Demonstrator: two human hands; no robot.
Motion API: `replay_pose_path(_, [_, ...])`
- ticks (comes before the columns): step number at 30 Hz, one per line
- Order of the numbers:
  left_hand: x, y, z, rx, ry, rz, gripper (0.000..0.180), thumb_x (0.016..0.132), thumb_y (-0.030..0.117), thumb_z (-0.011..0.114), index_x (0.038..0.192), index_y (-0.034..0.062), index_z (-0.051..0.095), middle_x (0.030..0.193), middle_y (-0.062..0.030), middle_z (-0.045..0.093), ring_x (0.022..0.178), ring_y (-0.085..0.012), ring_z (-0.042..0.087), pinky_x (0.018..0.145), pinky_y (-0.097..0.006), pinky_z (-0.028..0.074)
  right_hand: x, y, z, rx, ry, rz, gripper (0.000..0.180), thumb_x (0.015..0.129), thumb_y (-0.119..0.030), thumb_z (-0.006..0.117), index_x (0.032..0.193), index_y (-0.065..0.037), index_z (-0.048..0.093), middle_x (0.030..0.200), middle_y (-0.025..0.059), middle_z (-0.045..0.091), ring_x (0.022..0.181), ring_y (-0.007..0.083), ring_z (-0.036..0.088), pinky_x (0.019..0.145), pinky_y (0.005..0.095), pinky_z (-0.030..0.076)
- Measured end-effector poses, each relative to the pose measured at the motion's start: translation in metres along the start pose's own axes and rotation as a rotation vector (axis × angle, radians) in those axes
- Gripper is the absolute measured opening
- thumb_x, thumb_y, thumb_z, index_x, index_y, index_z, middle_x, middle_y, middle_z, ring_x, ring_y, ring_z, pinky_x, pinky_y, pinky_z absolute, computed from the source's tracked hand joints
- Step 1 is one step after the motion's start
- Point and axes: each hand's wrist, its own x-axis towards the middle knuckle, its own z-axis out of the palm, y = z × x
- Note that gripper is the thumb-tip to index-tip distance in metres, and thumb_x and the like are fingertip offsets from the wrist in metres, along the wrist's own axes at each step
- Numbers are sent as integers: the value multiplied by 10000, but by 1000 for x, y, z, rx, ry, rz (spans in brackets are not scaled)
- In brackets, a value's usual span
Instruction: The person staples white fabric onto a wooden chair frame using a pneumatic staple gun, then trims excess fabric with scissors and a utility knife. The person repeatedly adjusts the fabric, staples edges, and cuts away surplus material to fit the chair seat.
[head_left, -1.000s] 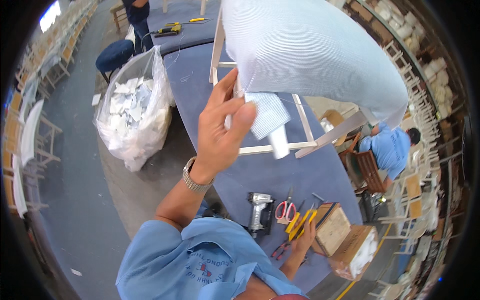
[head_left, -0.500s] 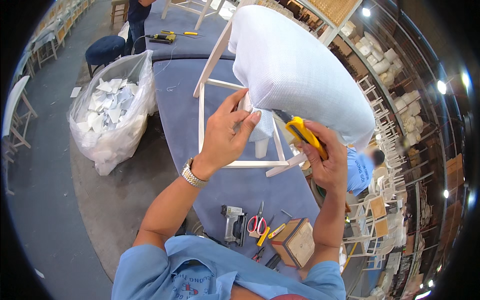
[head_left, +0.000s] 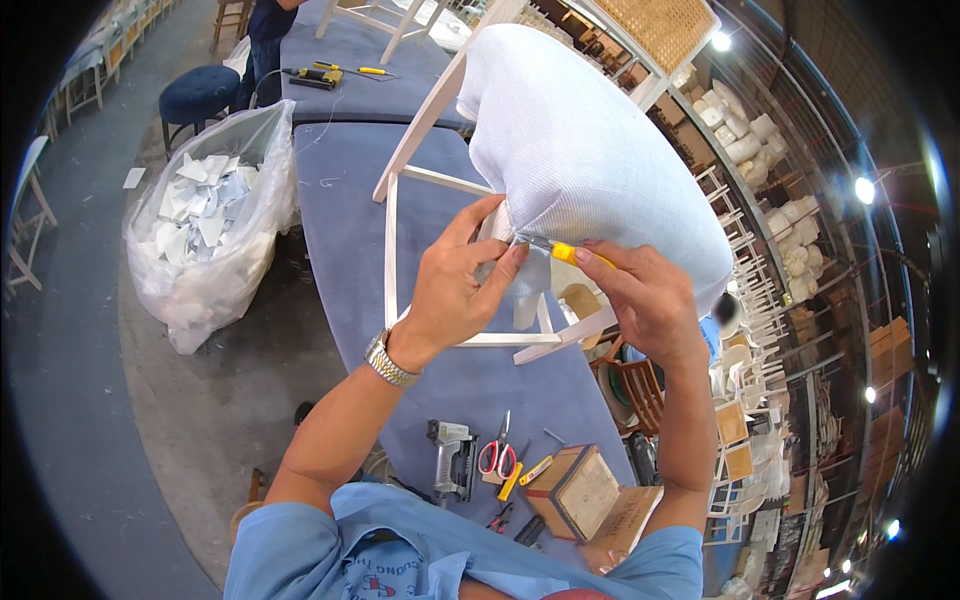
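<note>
A chair with a pale blue-white woven fabric seat (head_left: 590, 140) lies tipped on the blue-covered table, its bare wooden legs (head_left: 425, 130) and rails showing. At the seat's near corner, my left hand (head_left: 465, 268) pinches a loose flap of the fabric (head_left: 532, 275) between thumb and fingers. My right hand (head_left: 650, 290) grips a yellow utility knife (head_left: 572, 254). Its blade points left and reaches the corner fold, close to my left fingertips. Most of the knife's handle is hidden inside my right hand.
On the near table (head_left: 420, 440) lie a staple gun (head_left: 453, 460), red-handled scissors (head_left: 497, 458), yellow cutters (head_left: 535, 470) and a wooden box (head_left: 572, 490). A clear bag of scraps (head_left: 210, 230) stands at the left. A navy stool (head_left: 200, 97) and another person (head_left: 265, 50) are farther back.
The knife has moved left, and its blade now meets the fabric corner beside my left fingers. My left hand still pinches the flap. The whole view has shifted slightly.
</note>
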Motion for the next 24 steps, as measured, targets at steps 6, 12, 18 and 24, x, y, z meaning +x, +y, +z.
replay_pose_path(6, [0, 0, -1, -25, -28, -32, 178, 926, 139, 678, 946, -25, 745, 1309, -221, 595, 1101, -315, 645, 927, -358, 503, 1, -1, 1, -35, -9, 11, 514, 764, 2, 685, 1226, -222, 706, 1030, 15, 711, 719, 195, 618, 659, 328, 519])
replay_pose_path(12, [1, -6, 2, -36, 36, 31, 172, 887, 140, 712, 894, -28, 750, 1289, -267, 595, 1062, -363, 664, 898, -375, 521, 3, -1, -1, -65, -41, 5, 497, 783, -18, 671, 1229, -232, 708, 1028, 16, 709, 727, 184, 617, 660, 323, 516])
replay_pose_path(18, [4, -3, -2, -68, -22, -1, 135, 876, 115, 727, 897, -14, 761, 1286, -260, 597, 1082, -357, 660, 908, -374, 517, -1, 8, -1, -107, -63, -34, 494, 763, -30, 662, 1204, -243, 723, 1044, 3, 709, 696, 174, 576, 651, 308, 509])
replay_pose_path(24, [1, -4, -3, -73, -38, -25, 129, 865, 108, 741, 918, -6, 768, 1286, -248, 600, 1097, -355, 657, 921, -379, 515, -6, 13, -2, -135, -121, -28, 506, 762, -28, 653, 1217, -242, 708, 1043, -11, 703, 697, 162, 571, 638, 300, 500])
